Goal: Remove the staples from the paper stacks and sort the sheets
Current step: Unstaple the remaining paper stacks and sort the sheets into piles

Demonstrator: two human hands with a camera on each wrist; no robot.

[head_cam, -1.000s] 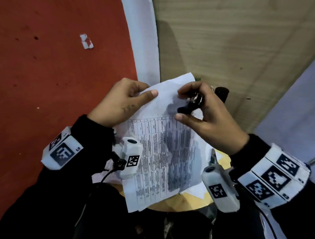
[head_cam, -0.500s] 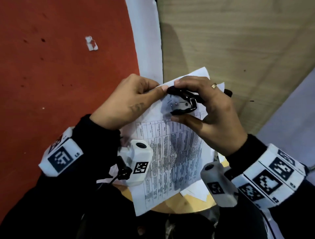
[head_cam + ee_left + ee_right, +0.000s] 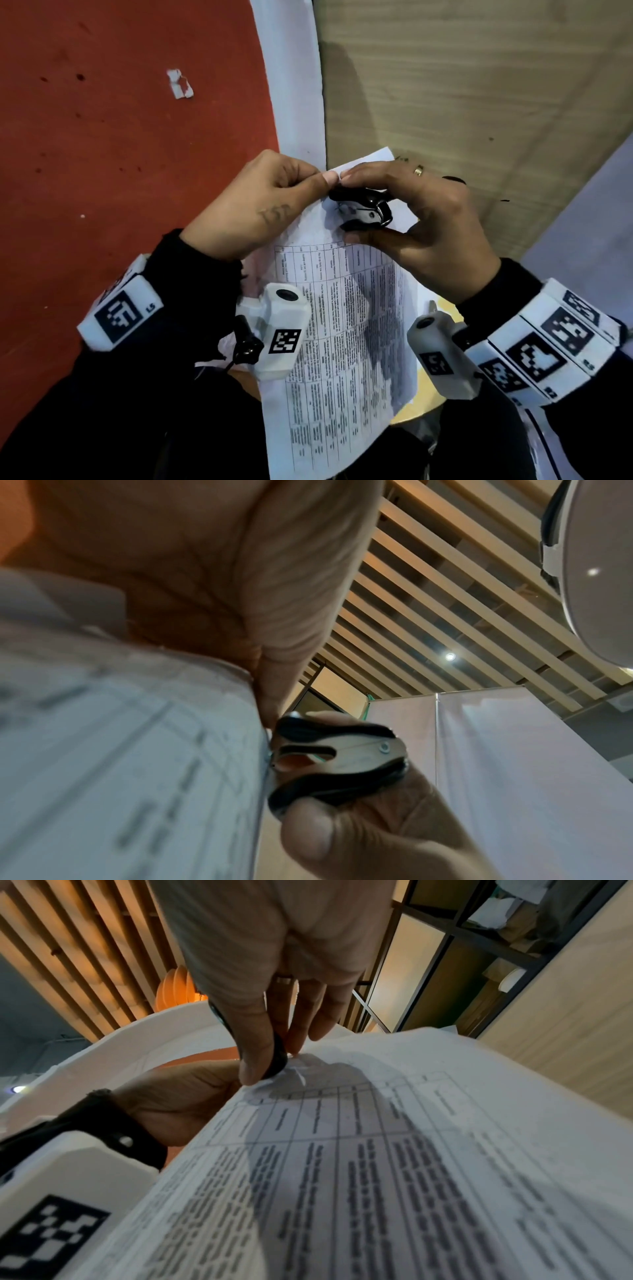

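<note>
We hold a stapled paper stack (image 3: 342,325) above the round table (image 3: 421,397), its staple seemingly not yet pulled, sorting still ahead. Our left hand (image 3: 253,209) pinches the stack's top corner; just beside it, our right hand (image 3: 421,219) grips a staple remover (image 3: 363,209) against the paper

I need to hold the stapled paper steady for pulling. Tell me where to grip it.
Pinch the paper at its top corner, coming from the left edge, as the left hand does, right beside the staple remover in the right hand. The remover's jaws bite that corner, so holding there braces the sheets.
</note>
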